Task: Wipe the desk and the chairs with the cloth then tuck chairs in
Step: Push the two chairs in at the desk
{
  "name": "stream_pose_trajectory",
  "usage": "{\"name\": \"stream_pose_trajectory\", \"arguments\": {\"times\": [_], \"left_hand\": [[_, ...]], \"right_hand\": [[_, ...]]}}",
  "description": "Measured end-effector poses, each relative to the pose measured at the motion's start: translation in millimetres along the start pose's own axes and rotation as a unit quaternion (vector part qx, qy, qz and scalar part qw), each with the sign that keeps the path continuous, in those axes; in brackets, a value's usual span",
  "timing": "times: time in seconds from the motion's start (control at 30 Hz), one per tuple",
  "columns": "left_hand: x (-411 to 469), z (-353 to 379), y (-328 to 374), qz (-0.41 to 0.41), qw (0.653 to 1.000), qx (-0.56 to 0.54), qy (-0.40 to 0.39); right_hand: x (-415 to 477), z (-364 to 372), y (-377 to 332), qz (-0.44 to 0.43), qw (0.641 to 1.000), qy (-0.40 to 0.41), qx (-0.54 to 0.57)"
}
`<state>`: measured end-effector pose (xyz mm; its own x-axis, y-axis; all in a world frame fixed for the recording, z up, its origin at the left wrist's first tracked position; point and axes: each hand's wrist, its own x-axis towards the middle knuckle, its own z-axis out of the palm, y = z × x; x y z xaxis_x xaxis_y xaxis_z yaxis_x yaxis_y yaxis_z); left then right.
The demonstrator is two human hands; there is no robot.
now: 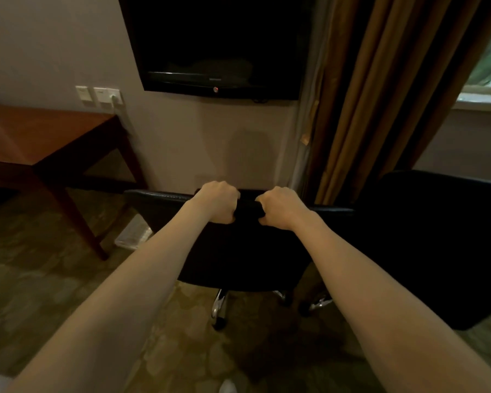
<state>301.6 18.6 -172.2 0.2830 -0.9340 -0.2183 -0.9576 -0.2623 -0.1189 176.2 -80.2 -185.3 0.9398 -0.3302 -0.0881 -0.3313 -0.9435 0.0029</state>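
The desk (40, 131) stands at the far left against the wall, its brown top bare where it shows, with wall sockets (99, 95) just above its back corner. To its right, well apart from it, a black chair (238, 251) stands on the carpet (40, 279), its back towards the camera. The left hand (217, 199) is curled tight over the top edge of the chair back, fingers wrapped down the far side. Between the hands sits a dark bulge (248, 208); it may be a cloth, but it is too dark to tell. The right hand (281, 207) clamps the same edge, close beside the left. A TV (219, 46) hangs on the wall above. Further right hang a curtain (380, 95) and, below it, a second chair (437, 236), near the first.
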Motion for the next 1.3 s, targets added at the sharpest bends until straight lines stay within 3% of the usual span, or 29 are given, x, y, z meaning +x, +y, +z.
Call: {"name": "stream_pose_trajectory", "arguments": {"times": [0.37, 0.6, 0.93, 1.3], "left_hand": [[-36.0, 3.7, 17.7, 0.012, 0.999, 0.049, 0.007], [-61.3, -5.0, 6.7, -0.050, 0.998, 0.044, 0.007], [-122.3, 0.7, 33.3, -0.054, 0.997, 0.059, -0.013], [-104.2, -11.5, 67.5, -0.114, 0.992, 0.047, -0.025]], "right_hand": [[-31.0, 9.9, -14.3, -0.022, 1.000, 0.021, -0.006], [-26.4, -6.0, -38.6, -0.025, 0.999, 0.016, 0.013], [-65.4, -12.6, -58.3, -0.129, 0.991, 0.007, -0.035], [-64.9, -21.6, -16.9, -0.204, 0.978, -0.005, -0.040]]}}
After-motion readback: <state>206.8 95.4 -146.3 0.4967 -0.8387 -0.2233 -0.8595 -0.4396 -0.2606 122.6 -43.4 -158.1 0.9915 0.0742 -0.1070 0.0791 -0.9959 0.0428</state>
